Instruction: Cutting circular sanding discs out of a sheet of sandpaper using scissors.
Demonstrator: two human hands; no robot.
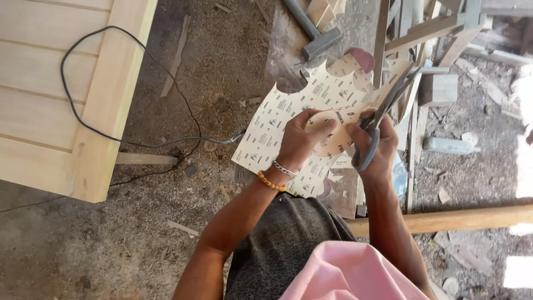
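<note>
The left hand [300, 139] has its fingers closed on a sheet of sandpaper [288, 119], held up over the dusty floor [222, 72]. The right hand [373, 145] fingers grip grey scissors [383, 111], blades on the sheet's edge. A black cable [111, 136] lies near.

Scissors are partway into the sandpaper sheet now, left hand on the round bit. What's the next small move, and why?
Probably turn the sandpaper sheet a little with the left hand, then close the scissors for another short snip. The right hand has the blades open at the edge of a curved piece, and the round scallops already cut from the sheet suggest following that curve.
</note>
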